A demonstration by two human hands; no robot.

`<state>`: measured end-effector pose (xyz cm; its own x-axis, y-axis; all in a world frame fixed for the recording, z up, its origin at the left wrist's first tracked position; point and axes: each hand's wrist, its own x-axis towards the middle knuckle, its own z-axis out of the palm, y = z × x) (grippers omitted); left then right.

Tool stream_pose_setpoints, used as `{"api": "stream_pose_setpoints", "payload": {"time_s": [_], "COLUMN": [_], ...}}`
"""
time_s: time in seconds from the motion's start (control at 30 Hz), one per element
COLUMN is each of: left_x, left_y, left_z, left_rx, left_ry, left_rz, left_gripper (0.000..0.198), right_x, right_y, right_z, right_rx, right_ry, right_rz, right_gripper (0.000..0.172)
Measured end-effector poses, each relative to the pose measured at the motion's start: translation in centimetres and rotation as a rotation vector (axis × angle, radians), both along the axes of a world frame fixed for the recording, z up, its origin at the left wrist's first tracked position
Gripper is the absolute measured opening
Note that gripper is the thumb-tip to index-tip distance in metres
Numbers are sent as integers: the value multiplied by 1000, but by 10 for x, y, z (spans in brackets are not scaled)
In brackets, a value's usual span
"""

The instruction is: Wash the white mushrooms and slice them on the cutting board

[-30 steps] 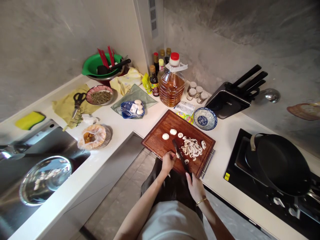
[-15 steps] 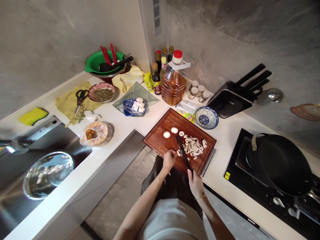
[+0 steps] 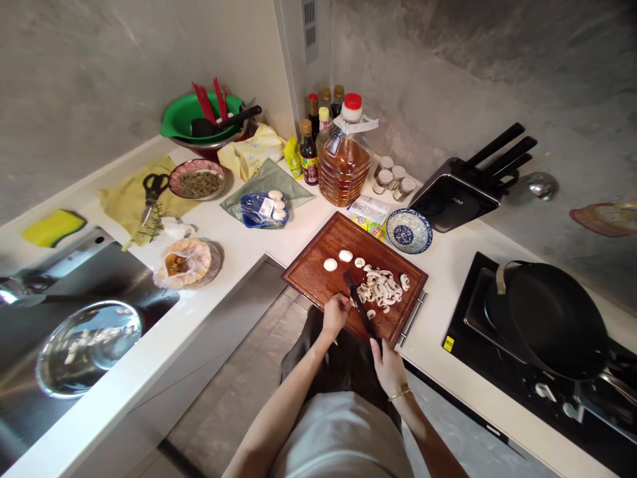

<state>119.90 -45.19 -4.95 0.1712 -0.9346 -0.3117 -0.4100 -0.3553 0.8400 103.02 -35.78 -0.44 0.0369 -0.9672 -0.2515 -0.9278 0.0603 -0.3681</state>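
Note:
My right hand [image 3: 389, 365] is closed round the handle of a dark knife [image 3: 360, 307], whose blade lies over the brown cutting board [image 3: 308, 267]. Just left of the blade, my left hand [image 3: 336, 315] is pinched at the board's near edge, on a mushroom piece mostly hidden by the fingers. Sliced mushrooms [image 3: 382, 287] are heaped to the right of the knife. Two whole white mushrooms [image 3: 330, 265] and a smaller cut piece [image 3: 359, 263] sit farther back on the board.
A blue-patterned bowl [image 3: 409, 231] and an oil jug [image 3: 343, 162] stand behind the board. To the right are a black pan [image 3: 557, 318] on the stove and a knife block [image 3: 455, 196]. A wrapped mushroom tray [image 3: 263, 210], scissors [image 3: 153, 192] and the sink [image 3: 20, 372] are left.
The knife has shifted slightly left toward my left hand. A small mushroom slice now shows to the right of the blade. The whole view has shifted a little.

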Motion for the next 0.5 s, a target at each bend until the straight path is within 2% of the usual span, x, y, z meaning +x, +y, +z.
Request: {"api": "stream_pose_setpoints", "payload": {"time_s": [0.23,0.5], "left_x": [0,0], "left_y": [-1,-2], "left_z": [6,7], "left_rx": [2,20], "left_ry": [-32,-40], "left_rz": [-4,-13], "left_gripper": [7,7], "right_x": [3,5], "right_y": [1,-3], "right_z": [5,-1], "right_rx": [77,-13], "right_ry": [66,52], "right_rz": [-2,3], "right_gripper": [58,58]}}
